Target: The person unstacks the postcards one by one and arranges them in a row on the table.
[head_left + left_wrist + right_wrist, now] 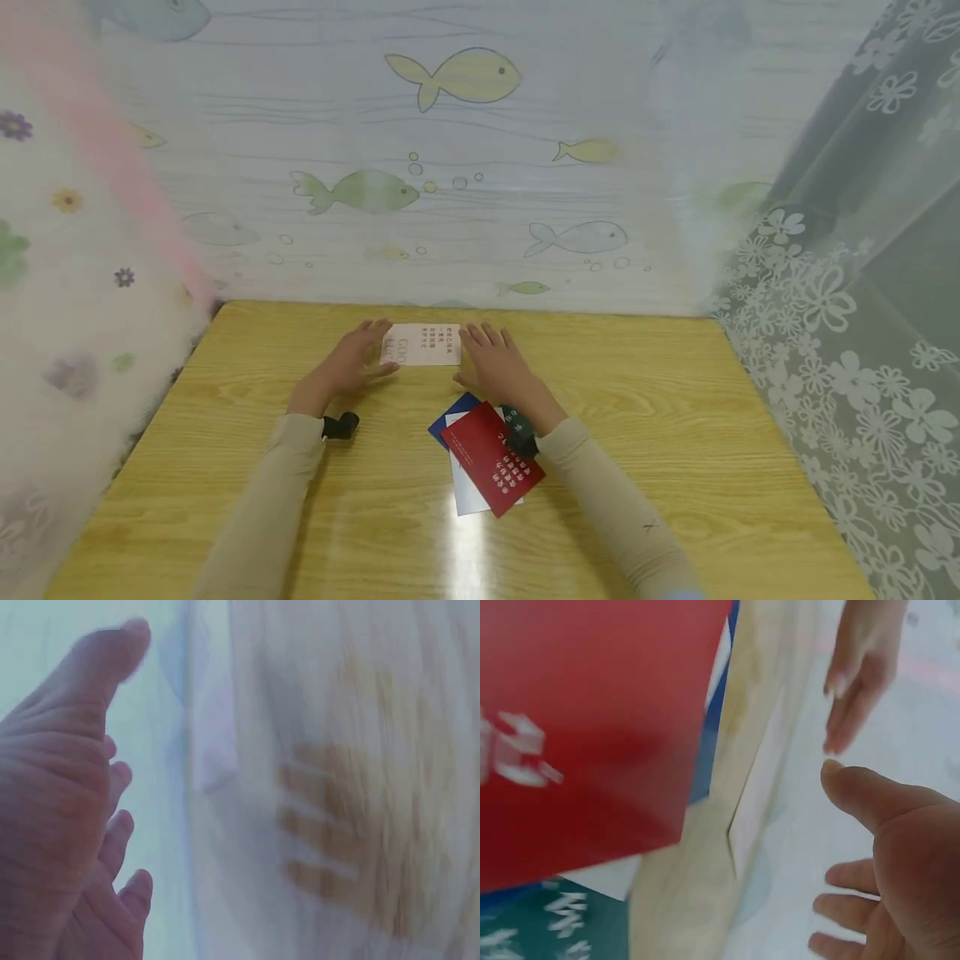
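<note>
A pale card (422,345) with printed characters lies near the table's far edge, between my two hands. My left hand (352,360) is at its left end, fingertips right at the card's edge, thumb spread apart. My right hand (498,367) is at the right end with its fingers extended. Neither hand grips anything. Below my right hand is a loose pile: a red card (487,458) on top, a white card (467,492), a blue card (453,412) and a green card (592,922) with white characters. My right wrist overlaps the pile in the head view.
The wood-grain table (645,383) meets a fish-printed curtain (465,192) at the back. A flower-patterned lace curtain (847,383) hangs on the right, and a floral cloth (75,317) on the left. Dark devices sit on both wrists.
</note>
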